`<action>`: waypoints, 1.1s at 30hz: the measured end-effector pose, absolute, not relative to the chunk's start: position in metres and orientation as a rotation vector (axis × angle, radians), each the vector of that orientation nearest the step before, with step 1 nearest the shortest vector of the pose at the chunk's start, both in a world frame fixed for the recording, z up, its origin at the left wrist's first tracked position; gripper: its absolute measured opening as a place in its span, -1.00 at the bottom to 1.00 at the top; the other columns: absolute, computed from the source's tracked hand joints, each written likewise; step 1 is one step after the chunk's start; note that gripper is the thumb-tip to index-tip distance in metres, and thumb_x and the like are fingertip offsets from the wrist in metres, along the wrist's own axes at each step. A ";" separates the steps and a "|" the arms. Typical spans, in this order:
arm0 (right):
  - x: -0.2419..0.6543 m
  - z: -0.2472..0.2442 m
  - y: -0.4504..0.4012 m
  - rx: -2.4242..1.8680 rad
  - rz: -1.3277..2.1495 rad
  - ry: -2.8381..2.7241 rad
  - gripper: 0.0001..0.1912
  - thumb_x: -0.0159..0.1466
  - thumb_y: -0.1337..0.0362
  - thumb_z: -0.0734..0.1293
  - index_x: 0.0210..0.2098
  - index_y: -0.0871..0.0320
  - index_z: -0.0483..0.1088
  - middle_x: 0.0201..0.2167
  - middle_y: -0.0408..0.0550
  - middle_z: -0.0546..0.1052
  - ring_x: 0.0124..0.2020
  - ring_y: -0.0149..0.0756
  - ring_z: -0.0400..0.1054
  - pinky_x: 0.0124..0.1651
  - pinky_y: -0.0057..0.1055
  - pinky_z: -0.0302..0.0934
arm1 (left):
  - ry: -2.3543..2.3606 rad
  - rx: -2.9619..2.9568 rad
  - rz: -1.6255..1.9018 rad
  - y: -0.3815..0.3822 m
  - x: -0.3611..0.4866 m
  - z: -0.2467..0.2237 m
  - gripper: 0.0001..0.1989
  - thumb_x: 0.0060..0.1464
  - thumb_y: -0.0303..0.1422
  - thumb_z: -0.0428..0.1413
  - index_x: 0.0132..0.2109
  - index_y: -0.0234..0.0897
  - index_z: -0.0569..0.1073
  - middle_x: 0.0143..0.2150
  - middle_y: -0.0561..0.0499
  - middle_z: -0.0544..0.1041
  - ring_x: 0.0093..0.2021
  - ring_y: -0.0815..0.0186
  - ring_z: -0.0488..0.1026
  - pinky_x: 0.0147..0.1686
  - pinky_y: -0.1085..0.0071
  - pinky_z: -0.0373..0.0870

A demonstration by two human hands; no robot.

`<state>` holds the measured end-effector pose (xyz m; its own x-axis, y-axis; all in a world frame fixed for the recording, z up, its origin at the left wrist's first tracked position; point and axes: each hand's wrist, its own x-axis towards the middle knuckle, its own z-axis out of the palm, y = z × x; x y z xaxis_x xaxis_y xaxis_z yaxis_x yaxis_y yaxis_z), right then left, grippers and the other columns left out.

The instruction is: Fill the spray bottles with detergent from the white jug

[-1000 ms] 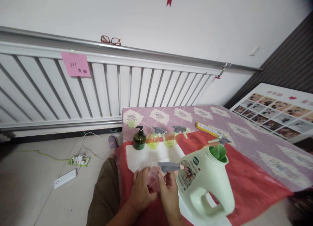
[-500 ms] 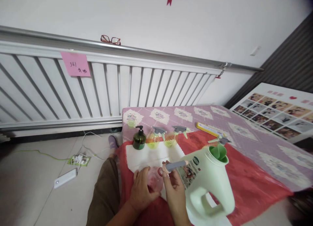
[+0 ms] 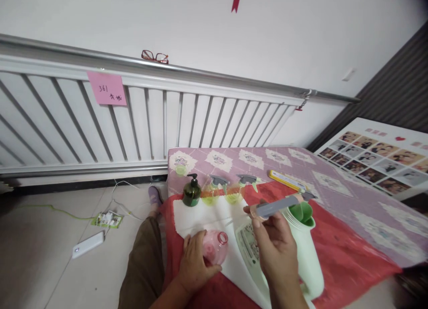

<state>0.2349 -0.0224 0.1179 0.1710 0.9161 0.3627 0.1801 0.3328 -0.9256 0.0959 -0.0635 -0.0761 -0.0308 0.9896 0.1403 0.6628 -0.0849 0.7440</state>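
Note:
My left hand (image 3: 197,262) is wrapped round a small pink transparent bottle (image 3: 216,249), whose open mouth faces up and to the right. Pinched in my right hand (image 3: 277,246) is a grey tube-like tool (image 3: 279,205) with pale pinkish ends, held nearly level. Behind that hand stands a large pale green jug (image 3: 306,251), partly hidden by it, with a green piece (image 3: 301,212) in its mouth. White paper (image 3: 190,217) lies under the bottle on a red cloth (image 3: 347,255).
A dark green pump bottle (image 3: 191,193) and two spray bottles (image 3: 210,195) (image 3: 235,193) line the back of the paper. Another spray head (image 3: 308,195) shows behind the jug. A yellow-edged package (image 3: 287,180) lies on the patterned purple cover (image 3: 297,159).
My right hand has moved right with the grey tool, away from the bottle's mouth and in front of the jug. My left hand still holds the pink bottle, now tilted slightly.

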 end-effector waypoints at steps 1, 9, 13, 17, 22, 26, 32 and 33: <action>0.235 0.123 -0.016 -1.124 0.702 -1.429 -0.72 0.22 0.14 0.34 -0.08 0.03 0.34 -0.20 -0.06 0.55 -0.16 -0.27 0.44 -0.09 -0.34 0.30 | 1.727 1.785 0.924 -0.063 0.096 -0.076 -0.15 -0.25 -0.27 0.22 0.23 -0.36 0.14 0.25 -0.25 0.30 0.25 -0.02 0.19 0.30 -0.08 -0.14; 0.209 0.116 0.050 -1.122 0.627 -2.578 -0.67 0.26 0.35 0.20 0.02 0.11 0.29 -0.07 0.00 0.49 -0.08 -0.26 0.38 -0.07 -0.35 0.28 | 1.705 1.743 0.867 -0.062 0.095 -0.070 -0.11 -0.27 -0.22 0.25 0.24 -0.34 0.16 0.26 -0.24 0.27 0.28 -0.05 0.15 0.30 -0.09 -0.17; 0.181 0.103 0.067 -1.083 0.648 -2.863 -0.66 0.15 0.49 0.26 -0.09 0.15 0.39 -0.14 -0.03 0.54 -0.14 -0.27 0.42 -0.07 -0.38 0.26 | 1.682 1.712 0.870 -0.062 0.094 -0.061 -0.10 -0.27 -0.21 0.26 0.24 -0.36 0.16 0.26 -0.25 0.27 0.28 -0.06 0.15 0.31 -0.08 -0.20; 0.150 0.082 0.066 -1.149 0.637 -3.164 -0.74 0.19 0.42 0.33 -0.11 0.18 0.42 -0.18 -0.03 0.55 -0.16 -0.24 0.45 -0.09 -0.26 0.31 | 1.652 1.678 0.875 -0.062 0.093 -0.056 -0.10 -0.28 -0.18 0.26 0.24 -0.33 0.17 0.24 -0.23 0.30 0.26 -0.04 0.18 0.31 -0.03 -0.17; 0.123 0.055 0.063 -1.299 0.609 -3.449 -0.76 0.28 0.20 0.32 -0.10 0.18 0.41 -0.11 -0.07 0.51 -0.13 -0.27 0.43 -0.07 -0.18 0.35 | 1.676 1.655 0.848 -0.061 0.095 -0.060 -0.11 -0.25 -0.11 0.24 0.23 -0.37 0.20 0.22 -0.25 0.31 0.27 -0.07 0.13 0.31 -0.02 -0.19; 0.114 0.049 0.066 -1.410 0.637 -3.532 -0.73 0.29 0.19 0.31 -0.06 0.18 0.39 -0.07 -0.05 0.49 -0.11 -0.25 0.42 -0.07 -0.17 0.35 | 1.673 1.640 0.821 -0.061 0.094 -0.061 -0.10 -0.23 -0.12 0.23 0.24 -0.41 0.18 0.25 -0.26 0.27 0.30 -0.03 0.10 0.33 0.01 -0.24; 0.115 0.048 0.064 -1.484 0.649 -3.461 -0.73 0.29 0.19 0.31 -0.05 0.16 0.38 -0.06 -0.04 0.48 -0.11 -0.26 0.42 -0.07 -0.18 0.35 | 1.651 1.663 0.832 -0.059 0.094 -0.062 -0.09 -0.25 -0.17 0.25 0.25 -0.41 0.16 0.26 -0.28 0.26 0.30 -0.06 0.11 0.32 -0.08 -0.24; 0.116 0.047 0.063 -1.487 0.651 -3.428 -0.74 0.30 0.19 0.30 -0.06 0.15 0.39 -0.06 -0.05 0.48 -0.12 -0.27 0.42 -0.07 -0.19 0.35 | 1.653 1.672 0.844 -0.059 0.094 -0.062 -0.09 -0.25 -0.18 0.25 0.25 -0.41 0.16 0.26 -0.28 0.26 0.30 -0.06 0.11 0.31 -0.09 -0.23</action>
<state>0.1161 0.0626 0.0475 -0.5197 0.5322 -0.6684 0.7401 0.6712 -0.0410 0.0942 -0.0591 -0.0618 0.0066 0.9999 0.0102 0.5946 -0.0122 0.8039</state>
